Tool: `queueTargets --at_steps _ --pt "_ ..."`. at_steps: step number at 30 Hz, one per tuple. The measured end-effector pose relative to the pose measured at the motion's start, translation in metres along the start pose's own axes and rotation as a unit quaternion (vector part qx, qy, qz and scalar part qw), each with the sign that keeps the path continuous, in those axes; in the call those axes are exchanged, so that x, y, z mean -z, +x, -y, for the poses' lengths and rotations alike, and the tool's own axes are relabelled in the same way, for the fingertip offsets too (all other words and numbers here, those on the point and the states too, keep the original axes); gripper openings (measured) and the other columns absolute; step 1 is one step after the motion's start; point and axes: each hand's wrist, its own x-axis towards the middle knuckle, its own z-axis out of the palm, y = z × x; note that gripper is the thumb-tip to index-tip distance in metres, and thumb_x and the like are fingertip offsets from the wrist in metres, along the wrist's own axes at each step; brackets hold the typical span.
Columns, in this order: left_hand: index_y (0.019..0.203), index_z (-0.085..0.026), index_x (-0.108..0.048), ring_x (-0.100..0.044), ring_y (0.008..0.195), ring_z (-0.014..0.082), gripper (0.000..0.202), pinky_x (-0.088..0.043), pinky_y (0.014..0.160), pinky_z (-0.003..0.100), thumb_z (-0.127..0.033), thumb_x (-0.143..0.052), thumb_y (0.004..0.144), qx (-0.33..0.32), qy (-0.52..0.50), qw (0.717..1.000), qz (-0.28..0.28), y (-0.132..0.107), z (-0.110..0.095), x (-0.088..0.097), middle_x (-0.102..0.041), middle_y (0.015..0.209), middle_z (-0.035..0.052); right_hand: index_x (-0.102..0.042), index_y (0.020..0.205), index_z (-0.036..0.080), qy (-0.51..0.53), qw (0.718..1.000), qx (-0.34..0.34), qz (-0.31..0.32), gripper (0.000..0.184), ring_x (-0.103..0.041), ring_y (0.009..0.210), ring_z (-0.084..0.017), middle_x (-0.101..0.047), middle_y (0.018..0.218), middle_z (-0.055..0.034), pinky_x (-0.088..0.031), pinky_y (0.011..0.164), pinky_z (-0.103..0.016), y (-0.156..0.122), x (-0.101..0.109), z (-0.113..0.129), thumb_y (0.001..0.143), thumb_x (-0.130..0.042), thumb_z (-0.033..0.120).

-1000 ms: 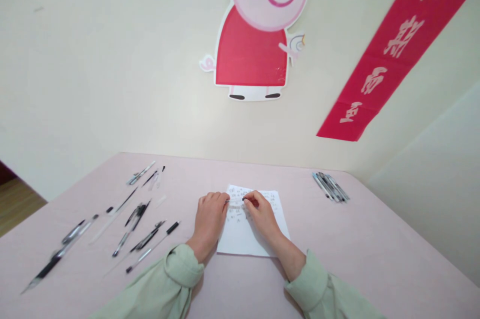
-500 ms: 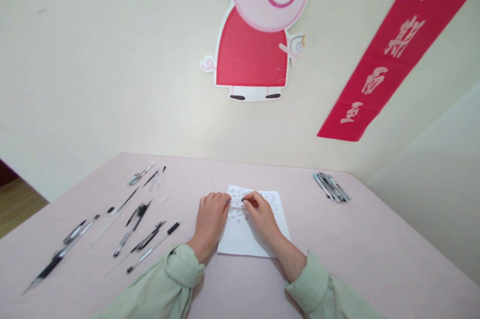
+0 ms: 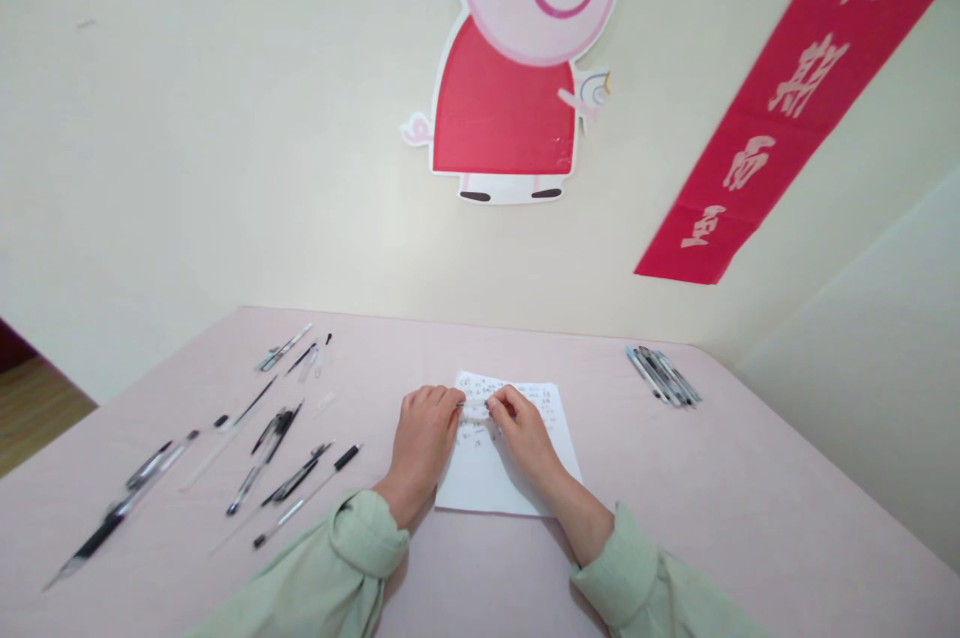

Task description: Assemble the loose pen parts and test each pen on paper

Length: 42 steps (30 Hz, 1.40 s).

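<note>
- The left hand [image 3: 421,443] was curled, its fingers drawn close together and pinched with the thumb on one end of a slim clear plastic pen [image 3: 474,405].
- The right hand [image 3: 525,433] was curled the same way, its fingertips narrowed onto the other end of the slim clear plastic pen, so the pen lay level between the two hands.
- Both grips were tight pinches. How much of the pen sat inside each was hidden by the knuckles.
- The pen was held just above the far half of a white sheet of paper with small handwritten marks [image 3: 495,483], and both wrists crossed the sheet's near edge.
- The sheet lay flat near the middle of the pale pink table [image 3: 750,518].
- Pale green sleeves [image 3: 352,543] covered both forearms up to the wrists.
- To the left of the hands, well apart, loose black and clear pens [image 3: 262,458] lay scattered on the table, pointing in various directions.
- Toward the far right corner, a tidy bunch of dark pens [image 3: 664,375] lay side by side, touching.
- On the cream wall behind hung a pink cartoon pig cutout in a red dress [image 3: 510,108] and a slanted red banner with pale characters [image 3: 780,108].
</note>
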Motion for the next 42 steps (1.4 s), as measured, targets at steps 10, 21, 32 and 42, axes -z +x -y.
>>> queueTargets --at_steps 10,21,32,42 --pt "0.096 -0.022 -0.059 -0.055 0.094 0.0225 0.014 -0.035 0.086 0.038 -0.015 -0.051 0.087 -0.005 -0.005 1.000 0.000 0.0002 -0.0017 0.0008 -0.066 0.095 0.0046 -0.049 0.072 0.023 0.019 0.999 -0.026 0.000 0.026 -0.052 0.061 -0.017 -0.053 0.064 0.0016 -0.040 0.060 -0.028 0.0003 0.0008 -0.0005 0.091 -0.041 0.039" --pt "0.097 -0.022 -0.059 -0.054 0.094 0.0225 0.015 -0.035 0.086 0.037 -0.014 -0.051 0.088 -0.009 -0.005 1.000 0.004 -0.0001 0.0000 -0.0013 -0.066 0.096 0.0043 -0.044 0.063 0.023 0.027 0.998 -0.045 0.039 0.037 -0.048 0.054 -0.016 -0.047 0.055 0.0033 -0.038 0.058 -0.028 -0.0008 -0.0007 -0.0026 0.093 -0.036 0.043" --pt "0.097 -0.021 -0.060 -0.055 0.096 0.0217 0.015 -0.036 0.088 0.038 -0.013 -0.052 0.088 -0.007 -0.012 1.000 0.011 0.0000 0.0014 -0.0035 -0.066 0.097 0.0034 -0.042 0.064 0.023 0.018 0.999 -0.040 0.026 0.030 -0.046 0.057 -0.015 -0.044 0.057 0.0043 -0.034 0.058 -0.027 -0.0005 -0.0025 -0.0029 0.089 -0.043 0.039" --pt "0.094 -0.022 -0.060 -0.055 0.095 0.0211 0.013 -0.036 0.087 0.038 -0.013 -0.053 0.087 -0.009 -0.022 1.000 0.006 -0.0016 0.0002 -0.0044 -0.065 0.095 0.0020 -0.044 0.067 0.022 0.017 0.999 -0.026 0.018 0.023 -0.045 0.060 -0.015 -0.044 0.061 0.0042 -0.034 0.059 -0.027 -0.0006 -0.0032 -0.0015 0.087 -0.047 0.035"
